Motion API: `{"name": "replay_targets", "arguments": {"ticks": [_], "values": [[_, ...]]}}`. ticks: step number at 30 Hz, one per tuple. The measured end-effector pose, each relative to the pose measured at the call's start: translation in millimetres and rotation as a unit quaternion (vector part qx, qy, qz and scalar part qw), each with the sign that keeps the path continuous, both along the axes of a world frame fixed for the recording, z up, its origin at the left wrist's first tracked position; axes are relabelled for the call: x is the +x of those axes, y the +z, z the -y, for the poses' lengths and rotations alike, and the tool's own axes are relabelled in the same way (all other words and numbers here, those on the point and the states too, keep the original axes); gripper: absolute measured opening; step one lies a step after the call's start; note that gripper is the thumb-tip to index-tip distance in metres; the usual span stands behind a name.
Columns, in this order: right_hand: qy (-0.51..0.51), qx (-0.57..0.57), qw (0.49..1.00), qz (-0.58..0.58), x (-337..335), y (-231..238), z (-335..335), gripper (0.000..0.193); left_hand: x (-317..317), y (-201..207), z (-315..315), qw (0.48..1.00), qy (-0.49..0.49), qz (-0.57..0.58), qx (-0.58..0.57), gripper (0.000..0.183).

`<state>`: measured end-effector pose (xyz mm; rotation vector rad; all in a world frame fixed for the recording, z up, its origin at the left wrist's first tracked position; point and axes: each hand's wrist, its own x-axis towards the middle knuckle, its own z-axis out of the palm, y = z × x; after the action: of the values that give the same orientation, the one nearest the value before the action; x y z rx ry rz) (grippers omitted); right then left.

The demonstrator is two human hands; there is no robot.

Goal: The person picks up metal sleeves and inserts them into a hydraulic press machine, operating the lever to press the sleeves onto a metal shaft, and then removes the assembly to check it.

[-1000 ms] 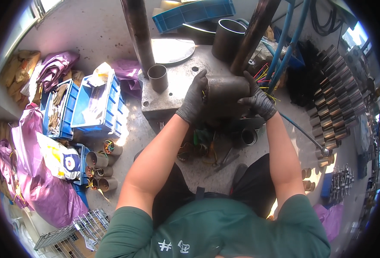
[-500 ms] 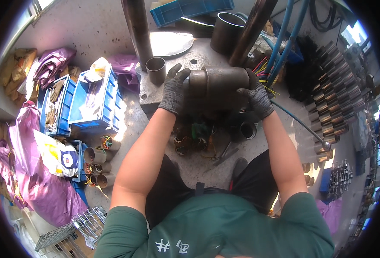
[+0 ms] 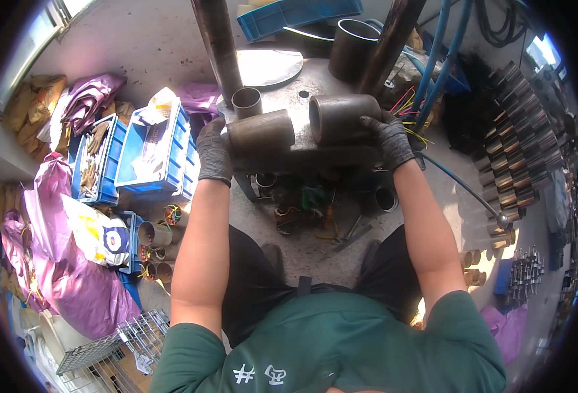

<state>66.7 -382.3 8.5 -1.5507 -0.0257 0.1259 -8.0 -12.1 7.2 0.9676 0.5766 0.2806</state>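
My left hand (image 3: 214, 152), in a grey glove, grips the outer end of a narrower metal tube (image 3: 263, 133). My gloved right hand (image 3: 394, 142) is closed on the right end of a wider metal tube (image 3: 349, 119), its thumb in front. Both tubes lie roughly level, their facing ends apart by a small gap, over the front of a metal machine table (image 3: 279, 98). Whether they rest on it I cannot tell. Just behind the narrower tube stands a short upright metal sleeve (image 3: 247, 105).
Two dark posts, left (image 3: 216, 46) and right (image 3: 392, 46), rise from the table. A large upright tube (image 3: 351, 52) stands at the back. Blue hoses (image 3: 441, 65) and coloured wires (image 3: 405, 105) are to the right. Blue crates (image 3: 146, 157) sit left; stacked metal tubes (image 3: 521, 137) fill the right.
The narrower tube has come out of the wider one. My left hand has moved left with it, while my right hand keeps hold of the wider tube nearly in place.
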Motion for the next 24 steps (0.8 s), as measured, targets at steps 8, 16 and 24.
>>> {"name": "replay_targets", "arguments": {"ticks": [8,16,24], "values": [[-0.094,-0.35,0.833,0.418,19,11,-69,0.038,10,-31,-8,0.993,0.038,0.027,0.112,0.044],[-0.052,-0.416,0.767,0.487,4,27,-69,0.041,3,-16,52,0.985,-0.018,0.065,0.162,0.034],[0.099,0.119,0.968,-0.199,-37,5,-40,0.045,17,-27,105,0.971,-0.139,0.111,0.161,0.032]]}}
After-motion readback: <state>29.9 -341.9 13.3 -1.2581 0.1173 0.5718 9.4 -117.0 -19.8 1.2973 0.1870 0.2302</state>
